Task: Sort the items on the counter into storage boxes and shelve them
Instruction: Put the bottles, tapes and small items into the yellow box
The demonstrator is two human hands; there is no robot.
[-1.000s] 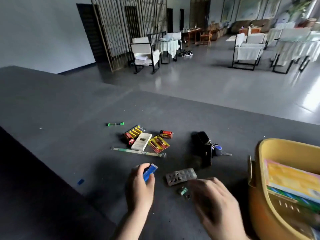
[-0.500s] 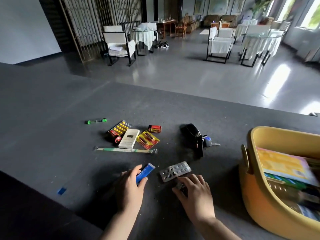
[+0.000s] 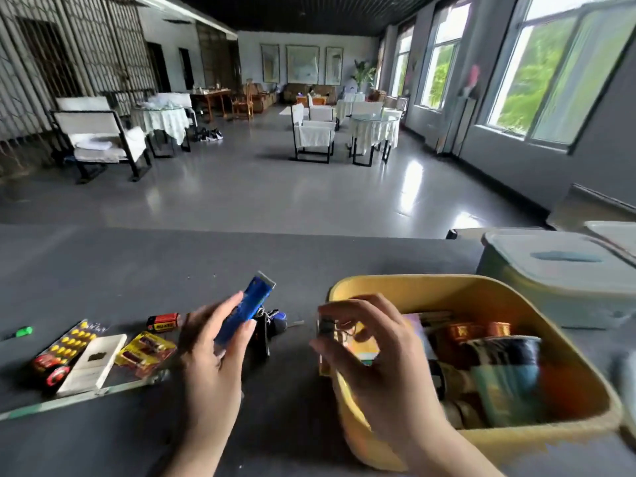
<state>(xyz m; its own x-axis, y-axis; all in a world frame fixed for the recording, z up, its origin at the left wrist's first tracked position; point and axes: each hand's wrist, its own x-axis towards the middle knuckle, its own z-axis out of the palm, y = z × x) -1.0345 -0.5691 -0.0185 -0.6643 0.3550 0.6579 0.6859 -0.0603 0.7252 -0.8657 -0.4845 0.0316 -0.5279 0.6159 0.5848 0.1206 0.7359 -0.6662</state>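
— Where's the blue lighter (image 3: 246, 306)?

— Off the dark counter (image 3: 120, 270), in the left hand (image 3: 210, 356). Thumb and fingers pinch its lower half; its long axis slants up and to the right, the silver cap end pointing away from the person, toward the room.

— And the right hand (image 3: 375, 352)?

— Its fingertips are curled round a small dark object (image 3: 327, 326), too blurred to name, held right at the near-left rim of the yellow storage box (image 3: 395, 282).

— What's in that box?

— It's open-topped and well filled: colourful flat packets at the left, two copper-coloured spools (image 3: 476, 330) toward the back, a dark cylinder and other blurred things to the right. Behind it, to the right, stands a grey-green box with a lid (image 3: 557, 270) — closed, so its contents can't be seen.

— What lies on the counter?

— Just behind the left hand, a black key pouch with keys (image 3: 266, 327). Further left, a red battery (image 3: 163, 321), a yellow battery pack (image 3: 146, 351), a white flat box (image 3: 93, 364) and a blister strip of yellow pills (image 3: 70, 340), all close together. A long thin pale stick (image 3: 69, 399) lies in front of them, and a small green item (image 3: 22, 331) sits at the far left edge.
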